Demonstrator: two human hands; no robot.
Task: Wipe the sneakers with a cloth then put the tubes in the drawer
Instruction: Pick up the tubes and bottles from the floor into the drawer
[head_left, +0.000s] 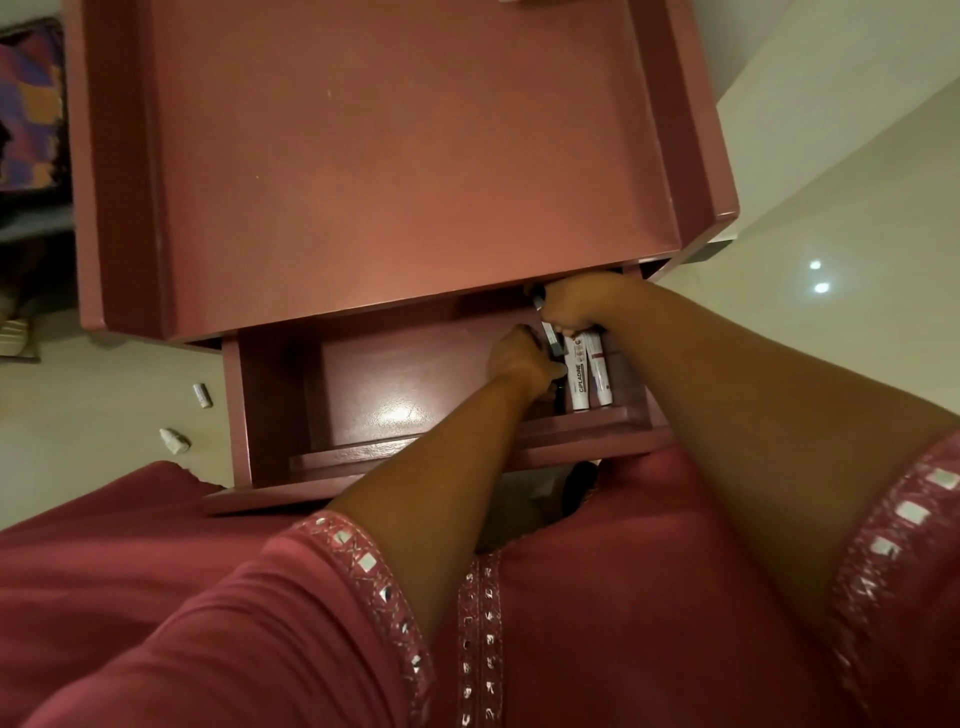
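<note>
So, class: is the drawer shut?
No: the drawer is pulled out, with white tubes lying at its right end and both hands reaching inside.

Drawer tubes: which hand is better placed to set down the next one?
Probably the left hand: it holds a dark tube over the drawer floor, beside the two white tubes.

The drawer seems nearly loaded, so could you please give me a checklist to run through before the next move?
1. Drawer open: ok.
2. White tubes lying side by side inside, at the right end: ok.
3. Left hand clear of the tubes: not ok, it holds a dark tube.
4. Right hand clear of the drawer: not ok.
5. Floor clear of items: not ok, two small white items lie left of the drawer.
</note>
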